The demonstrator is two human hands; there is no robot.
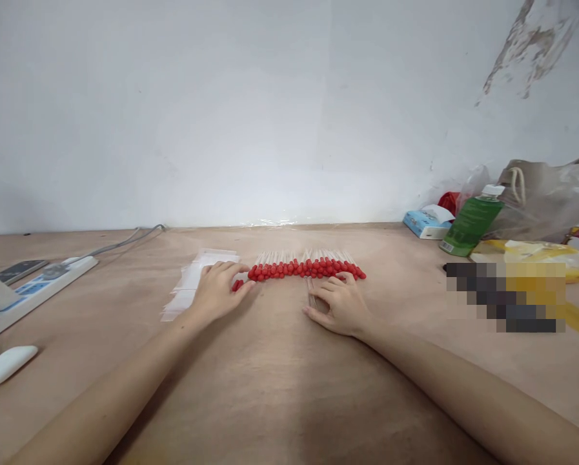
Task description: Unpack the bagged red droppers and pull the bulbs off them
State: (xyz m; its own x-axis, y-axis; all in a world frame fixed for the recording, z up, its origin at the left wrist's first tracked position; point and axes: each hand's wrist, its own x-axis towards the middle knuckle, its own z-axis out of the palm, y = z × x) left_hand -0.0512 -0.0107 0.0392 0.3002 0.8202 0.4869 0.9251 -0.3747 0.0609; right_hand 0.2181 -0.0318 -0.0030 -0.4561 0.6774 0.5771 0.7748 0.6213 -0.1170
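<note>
A long row of red-tipped pale sticks (308, 267) lies on the table, red heads toward me. My left hand (219, 287) rests at the row's left end, thumb and fingers apart, with a small red piece (237, 285) between them. Under that hand's far side lie several clear flat plastic bags (187, 284). My right hand (340, 305) is curved on the table just in front of the row's right half, its fingers spread and its upper fingertips by the red heads. Beside its thumb are thin see-through strips (311, 292), partly covered by the hand.
A white power strip (42, 294), its grey cable and a white plug-like item (8, 366) are at the left. On the right stand a tilted green bottle (472, 223), a blue tissue pack (425, 225) and plastic bags. A blurred-out dark object (505, 300) lies nearer. A wall rises behind.
</note>
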